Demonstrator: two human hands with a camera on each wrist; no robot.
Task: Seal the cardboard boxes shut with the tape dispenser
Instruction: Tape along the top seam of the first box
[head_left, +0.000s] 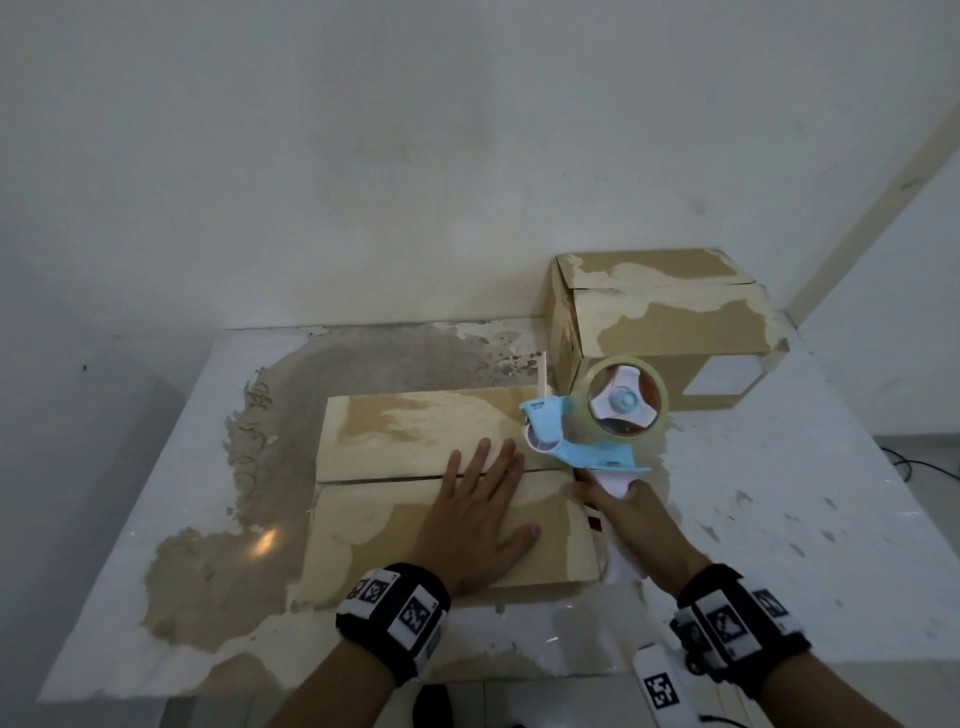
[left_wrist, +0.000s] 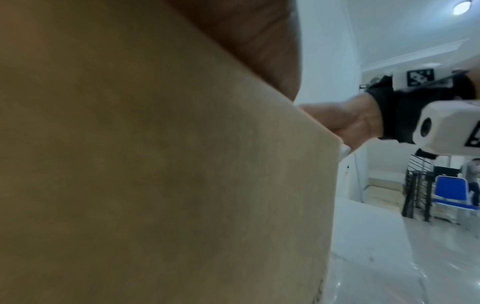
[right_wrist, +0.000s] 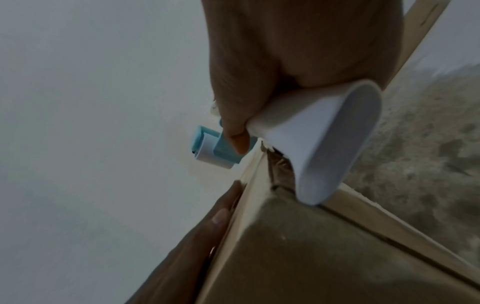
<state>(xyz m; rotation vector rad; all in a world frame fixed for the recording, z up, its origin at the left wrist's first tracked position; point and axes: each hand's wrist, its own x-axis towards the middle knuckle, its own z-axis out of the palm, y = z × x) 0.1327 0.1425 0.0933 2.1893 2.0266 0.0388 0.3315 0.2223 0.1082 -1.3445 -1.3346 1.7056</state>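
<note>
Your left hand (head_left: 480, 512) lay flat on the near cardboard box (head_left: 395, 525), fingers straight and slightly spread across the seam between its two closed flaps, thumb out to the side. Just right of it, your right hand (head_left: 621, 512) gripped the white handle of the blue tape dispenser (head_left: 582, 434), fingers curled round it, dispenser head at the box's right end by the seam. The tape roll (head_left: 626, 402) sat on top. Farther back, a second cardboard box (head_left: 670, 322) stood against the wall on the worn white table (head_left: 779, 519).
</note>
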